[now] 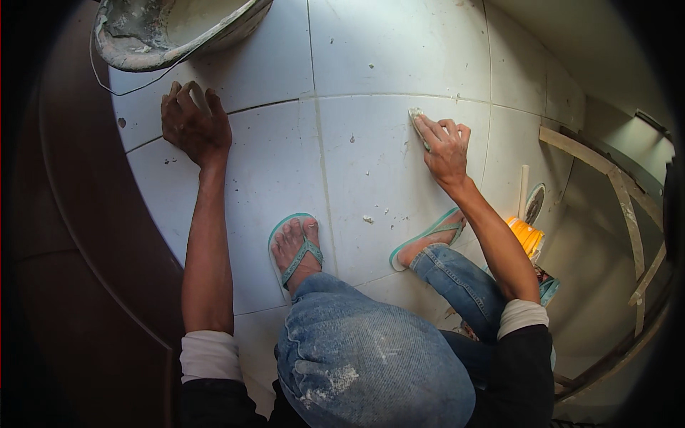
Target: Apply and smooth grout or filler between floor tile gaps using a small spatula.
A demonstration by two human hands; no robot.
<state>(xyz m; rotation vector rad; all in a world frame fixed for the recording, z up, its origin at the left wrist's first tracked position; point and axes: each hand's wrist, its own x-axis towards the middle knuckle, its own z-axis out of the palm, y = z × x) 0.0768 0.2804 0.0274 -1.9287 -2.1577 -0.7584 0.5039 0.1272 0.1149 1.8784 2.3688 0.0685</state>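
My right hand (448, 153) grips a small flat scraper (416, 123), pale green and crusted with whitish paste, its edge against a white floor tile (385, 139) near a joint. Off to the left, my left hand (196, 128) is held low over the tiles, fingers curled. Something greyish shows between its thumb and fingers, too hidden to name. Just beyond that hand stands a bucket (246, 32) with a wire handle (107, 87), its inside smeared with pale paste.
My feet in green flip-flops (296, 250) are on the tiles, among scattered crumbs (368, 220). A dark brown surface (85, 214) borders the floor at left. On the right are a wooden frame (628, 214), an orange-yellow container (526, 237) and a pale stick (524, 189).
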